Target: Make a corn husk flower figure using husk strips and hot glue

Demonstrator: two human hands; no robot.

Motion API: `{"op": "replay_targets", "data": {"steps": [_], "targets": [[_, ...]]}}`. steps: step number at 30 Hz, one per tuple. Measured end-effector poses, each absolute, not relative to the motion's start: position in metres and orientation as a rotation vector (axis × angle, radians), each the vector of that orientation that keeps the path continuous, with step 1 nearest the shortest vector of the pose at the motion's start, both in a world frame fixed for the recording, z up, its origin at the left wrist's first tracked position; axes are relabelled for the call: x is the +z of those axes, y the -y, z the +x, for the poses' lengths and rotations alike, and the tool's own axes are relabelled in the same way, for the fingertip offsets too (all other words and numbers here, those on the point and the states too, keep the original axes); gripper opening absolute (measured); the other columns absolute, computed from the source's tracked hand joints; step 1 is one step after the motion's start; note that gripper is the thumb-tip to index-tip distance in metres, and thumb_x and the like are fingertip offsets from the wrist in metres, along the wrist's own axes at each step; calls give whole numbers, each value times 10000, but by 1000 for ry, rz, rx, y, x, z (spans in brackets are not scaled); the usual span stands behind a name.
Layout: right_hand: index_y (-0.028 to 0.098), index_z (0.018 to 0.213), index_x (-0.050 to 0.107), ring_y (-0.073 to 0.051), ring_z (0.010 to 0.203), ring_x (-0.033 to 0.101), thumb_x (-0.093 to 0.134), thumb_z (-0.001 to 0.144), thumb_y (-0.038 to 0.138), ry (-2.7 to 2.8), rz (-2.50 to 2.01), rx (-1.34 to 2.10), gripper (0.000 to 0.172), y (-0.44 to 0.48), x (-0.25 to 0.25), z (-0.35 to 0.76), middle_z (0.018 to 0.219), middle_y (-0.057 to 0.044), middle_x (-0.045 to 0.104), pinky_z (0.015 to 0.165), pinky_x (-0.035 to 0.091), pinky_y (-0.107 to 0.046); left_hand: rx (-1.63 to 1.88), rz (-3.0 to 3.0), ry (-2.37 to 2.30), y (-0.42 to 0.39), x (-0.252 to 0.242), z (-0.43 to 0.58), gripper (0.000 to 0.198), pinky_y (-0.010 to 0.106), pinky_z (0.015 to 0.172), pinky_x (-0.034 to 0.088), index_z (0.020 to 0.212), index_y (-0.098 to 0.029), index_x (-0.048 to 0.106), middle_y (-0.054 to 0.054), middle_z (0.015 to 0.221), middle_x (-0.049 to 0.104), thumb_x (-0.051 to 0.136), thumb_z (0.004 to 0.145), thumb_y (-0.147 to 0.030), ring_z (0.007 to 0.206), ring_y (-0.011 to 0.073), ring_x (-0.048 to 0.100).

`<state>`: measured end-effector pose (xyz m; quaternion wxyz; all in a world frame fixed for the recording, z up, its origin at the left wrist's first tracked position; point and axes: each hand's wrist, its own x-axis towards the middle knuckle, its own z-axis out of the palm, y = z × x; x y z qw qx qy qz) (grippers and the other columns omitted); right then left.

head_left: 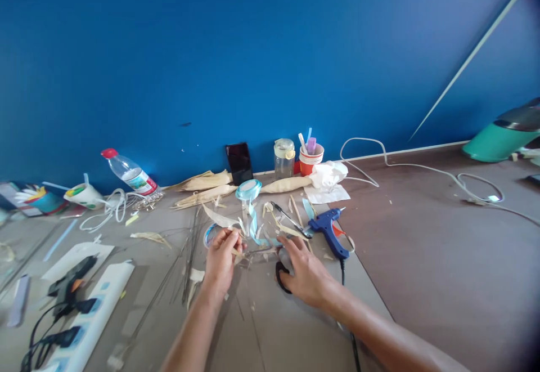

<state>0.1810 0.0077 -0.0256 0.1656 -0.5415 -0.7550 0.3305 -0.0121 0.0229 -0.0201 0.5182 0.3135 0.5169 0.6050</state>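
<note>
My left hand (223, 256) is closed in a pinch on a pale, pointed piece of dried corn husk (217, 216), which rises up and left from the fingertips. To its right, my right hand (306, 270) grips a pair of scissors by the black handle loop (282, 278). The scissor blades (260, 251) point left, close to my left fingertips; whether they touch the husk I cannot tell. Light blue ribbon (253, 223) trails from its roll (248, 190) just behind the hands. A blue hot glue gun (330, 231) lies right of my right hand.
Husk scraps and thin wires (192, 254) litter the table. A white power strip (95, 310) with plugs and a dark glue gun (73, 282) lie at left. Along the blue wall stand a tilted bottle (133, 175), a phone (239, 162), a jar (284, 159) and paper cups (311, 161).
</note>
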Motion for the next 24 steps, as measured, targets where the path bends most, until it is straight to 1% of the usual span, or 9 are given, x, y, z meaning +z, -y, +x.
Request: {"op": "replay_targets", "data": {"steps": [4,6,10,13,16,18,20,22,24], "targets": [[156,1378,316,-256,917,580,518,688,233,2348,-1579,817,723,-6,-27,182,1298,-172,360,816,434,-375,1524,800,-1278,-25,-24,-17,191,222,603,464,664,-159,574,-44,608,520,687,664,-312,513,60,454],[167,1362,336,-253,899,582,518,692,236,2417,-1581,715,697,-4,-26,181,1311,-175,346,803,428,-371,1516,779,-1262,-25,-24,-17,188,223,610,465,686,-163,564,-45,626,520,691,661,-299,525,60,459],[169,1265,453,-254,864,587,508,736,266,2489,-1587,556,541,-1,-19,177,1279,-181,389,776,419,-366,1505,721,-1240,-23,-19,-14,214,226,640,469,693,-174,526,-48,648,517,706,633,-273,576,70,498],[193,1255,468,-234,795,595,529,739,293,2484,-1610,494,529,-1,-12,175,1253,-167,418,741,424,-353,1456,775,-1235,-21,-16,-11,203,238,656,470,671,-172,519,-56,627,525,690,641,-276,520,56,471],[200,1207,514,-238,804,594,554,730,293,2465,-1602,440,488,-3,-9,173,1166,-149,490,752,418,-346,1391,830,-1208,-20,-16,-10,166,251,676,468,683,-176,525,-58,656,551,659,683,-274,497,47,455],[177,1174,543,-250,822,594,521,746,237,2500,-1560,440,432,-5,-9,173,1043,-139,565,764,411,-345,1381,838,-1189,-20,-17,-11,156,255,686,465,690,-176,525,-55,675,556,649,704,-269,510,49,460],[166,1188,539,-242,794,600,474,753,168,2545,-1497,498,439,-7,-12,172,945,-123,616,741,408,-331,1396,845,-1177,-20,-18,-11,164,260,692,464,682,-173,522,-53,667,550,652,708,-269,510,49,453],[185,1199,541,-226,762,608,451,749,136,2562,-1434,595,461,-9,-14,173,910,-105,642,709,405,-308,1421,843,-1160,-21,-16,-12,173,269,706,463,678,-173,519,-60,643,534,664,697,-267,503,48,445],[213,1171,576,-217,766,612,460,742,151,2563,-1377,698,448,-10,-14,176,905,-95,651,708,401,-293,1440,827,-1139,-21,-14,-12,176,280,727,461,691,-179,520,-69,620,517,673,688,-265,500,46,441]]}}
